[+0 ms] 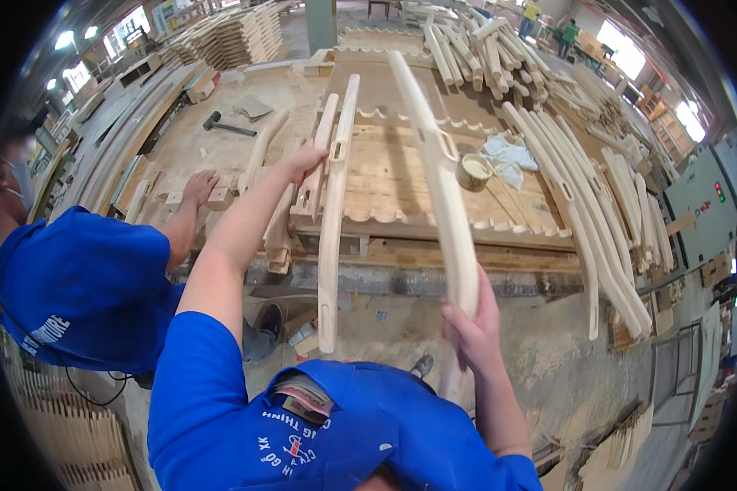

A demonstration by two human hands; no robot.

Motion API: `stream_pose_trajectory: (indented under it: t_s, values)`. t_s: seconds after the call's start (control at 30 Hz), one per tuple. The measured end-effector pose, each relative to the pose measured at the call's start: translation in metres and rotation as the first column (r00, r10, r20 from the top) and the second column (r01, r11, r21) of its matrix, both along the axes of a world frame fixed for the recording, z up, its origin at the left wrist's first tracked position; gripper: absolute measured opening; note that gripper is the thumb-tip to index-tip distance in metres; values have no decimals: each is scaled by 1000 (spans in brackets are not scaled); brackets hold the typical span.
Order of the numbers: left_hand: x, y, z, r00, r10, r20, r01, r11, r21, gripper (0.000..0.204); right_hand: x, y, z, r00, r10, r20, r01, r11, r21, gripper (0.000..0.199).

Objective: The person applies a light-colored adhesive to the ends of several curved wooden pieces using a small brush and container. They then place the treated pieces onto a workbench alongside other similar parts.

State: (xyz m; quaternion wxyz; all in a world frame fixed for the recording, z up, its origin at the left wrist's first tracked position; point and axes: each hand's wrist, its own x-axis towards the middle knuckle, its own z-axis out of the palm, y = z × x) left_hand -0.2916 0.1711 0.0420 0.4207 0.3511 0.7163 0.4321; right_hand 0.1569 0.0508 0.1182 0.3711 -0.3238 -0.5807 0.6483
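My right hand (pixel 477 323) is closed round the lower part of a long, gently curved wooden leg piece (pixel 440 184), held tilted with its far end raised over the bench. A mortise slot shows in its side. My left hand (pixel 307 159) reaches to the bench, its fingers curled over a second slotted wooden piece (pixel 325 123). Touching or very near those fingertips is another pale slotted wooden piece (pixel 334 221), whose near end juts past the bench edge. The undersides of the left fingers are hidden.
Scalloped wooden rails (pixel 458 219) cross the bench beside a tin of pale paste (pixel 473 170) and a white cloth (pixel 509 159). More wooden pieces (pixel 577 196) lie at right. At left, a co-worker (pixel 98 278) rests a hand near a black-headed hammer (pixel 225 124).
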Motion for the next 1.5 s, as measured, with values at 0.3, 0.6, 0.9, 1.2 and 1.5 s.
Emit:
stream_pose_trajectory:
  t_s: [0.3, 0.6, 0.9, 1.2, 1.5]
  values:
    - [86, -118, 48, 975, 104, -199, 27, 826, 563, 54, -122, -9, -74, 997, 26, 73, -38, 984, 175, 76]
    - [186, -201, 34, 1000, 5, 17, -12, 897, 442, 50, -114, -2, -131, 985, 127, 115, -157, 940, 303, 64]
    - [336, -126, 20, 891, -412, 188, 332, 876, 349, 46, 182, 107, -54, 534, -823, 195, 232, 365, 902, 36]
    - [573, 52, -7, 589, -451, 671, 549, 832, 77, 86, 368, 172, -2, -84, -795, 601, -548, 540, 639, 54]
    - [663, 99, 14, 752, -318, 578, 37, 895, 445, 62, 383, 218, -9, -114, -724, 680, -755, 508, 415, 67]
